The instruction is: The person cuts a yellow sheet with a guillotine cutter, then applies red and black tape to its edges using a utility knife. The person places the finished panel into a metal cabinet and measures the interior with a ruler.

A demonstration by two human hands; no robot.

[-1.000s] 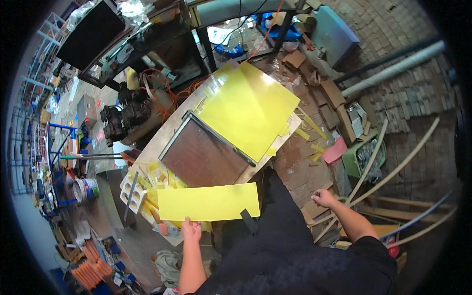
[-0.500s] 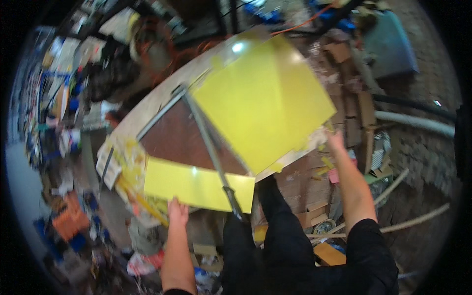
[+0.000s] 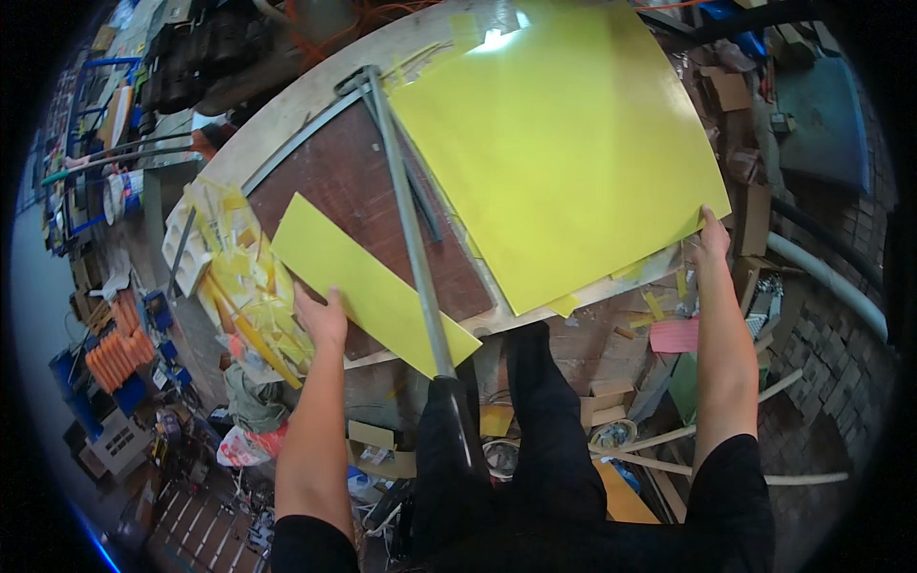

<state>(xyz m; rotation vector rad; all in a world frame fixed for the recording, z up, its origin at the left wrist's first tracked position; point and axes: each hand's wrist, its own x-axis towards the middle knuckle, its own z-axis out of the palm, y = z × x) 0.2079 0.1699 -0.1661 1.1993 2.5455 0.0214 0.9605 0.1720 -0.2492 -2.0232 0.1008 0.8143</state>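
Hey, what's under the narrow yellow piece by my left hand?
Brown board shows on both sides of the narrow yellow piece, likely continuing beneath; whatever lies directly under it is covered.

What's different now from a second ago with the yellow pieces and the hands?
The right hand reached forward and took hold of the big yellow sheet by its corner. The small yellow piece swung to a slant, its left end farther away, with the left hand at its edge. The big yellow sheet still lies beside the brown board.

Obstacle: metal lever [image 3: 415,250] across yellow strip [image 3: 371,288]
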